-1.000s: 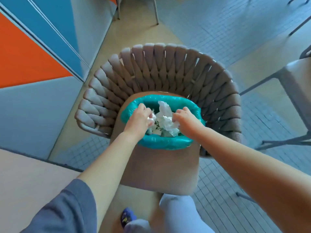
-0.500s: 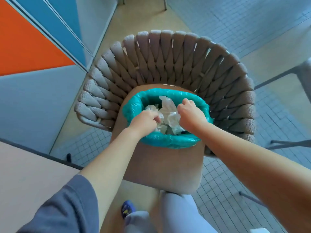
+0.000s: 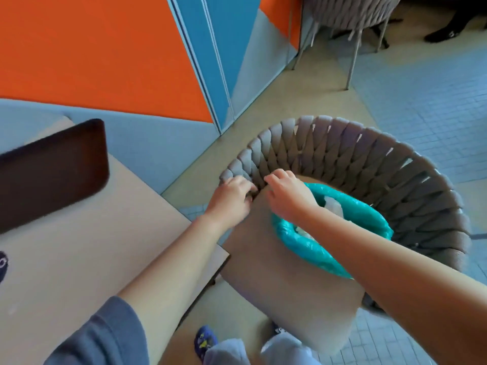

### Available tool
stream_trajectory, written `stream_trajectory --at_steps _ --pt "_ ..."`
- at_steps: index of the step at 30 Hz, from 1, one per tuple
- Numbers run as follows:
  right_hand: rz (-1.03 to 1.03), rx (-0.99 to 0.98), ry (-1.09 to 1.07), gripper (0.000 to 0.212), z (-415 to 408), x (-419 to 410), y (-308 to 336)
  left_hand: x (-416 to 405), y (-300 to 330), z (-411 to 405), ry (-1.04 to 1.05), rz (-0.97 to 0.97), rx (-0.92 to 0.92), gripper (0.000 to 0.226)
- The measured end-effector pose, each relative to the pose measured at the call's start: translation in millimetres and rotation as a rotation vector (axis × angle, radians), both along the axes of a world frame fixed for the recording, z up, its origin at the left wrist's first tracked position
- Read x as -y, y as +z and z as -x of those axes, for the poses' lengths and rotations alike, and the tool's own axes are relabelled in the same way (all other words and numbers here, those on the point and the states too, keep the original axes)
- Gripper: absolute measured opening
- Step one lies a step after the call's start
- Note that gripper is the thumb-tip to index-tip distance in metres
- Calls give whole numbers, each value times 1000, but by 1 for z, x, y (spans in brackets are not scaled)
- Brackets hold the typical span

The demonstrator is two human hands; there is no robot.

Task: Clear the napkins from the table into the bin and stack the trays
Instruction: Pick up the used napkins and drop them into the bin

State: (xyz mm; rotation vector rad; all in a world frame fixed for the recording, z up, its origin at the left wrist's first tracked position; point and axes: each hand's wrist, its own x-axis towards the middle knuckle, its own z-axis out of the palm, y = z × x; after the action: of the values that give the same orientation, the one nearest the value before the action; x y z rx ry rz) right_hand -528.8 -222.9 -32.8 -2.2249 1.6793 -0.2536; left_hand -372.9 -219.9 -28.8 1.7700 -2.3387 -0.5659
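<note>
Both hands empty, fingers loosely curled, left hand (image 3: 232,198) and right hand (image 3: 287,198) clear of bin (image 3: 303,243); napkins (image 3: 333,206) binned at 3 o'clock; best reach for dark tray (image 3: 52,169) at 9 o'clock next.

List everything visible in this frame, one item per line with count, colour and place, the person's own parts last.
Teal-lined bin: one, on the chair seat.
Crumpled white napkins: several, inside the bin.
Dark brown flat tray: one, on the table, far left.
Beige table: one, lower left.
Grey woven-back chair: one, centre right.
Second grey chair: one, top right.
Orange, blue and grey wall panels: upper left.
Left hand: near the chair's weave, empty.
Right hand: above the bin's rim, empty.
</note>
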Motion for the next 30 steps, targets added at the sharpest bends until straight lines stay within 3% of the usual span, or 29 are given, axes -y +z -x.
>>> stream_trajectory --at_steps 12,30 --pt "65 52 428 36 -250 -20 56 -90 52 -241 455 143 93 29" --pt "-60 35 811 35 -582 -89 57 -231 37 -548 960 77 161 39"
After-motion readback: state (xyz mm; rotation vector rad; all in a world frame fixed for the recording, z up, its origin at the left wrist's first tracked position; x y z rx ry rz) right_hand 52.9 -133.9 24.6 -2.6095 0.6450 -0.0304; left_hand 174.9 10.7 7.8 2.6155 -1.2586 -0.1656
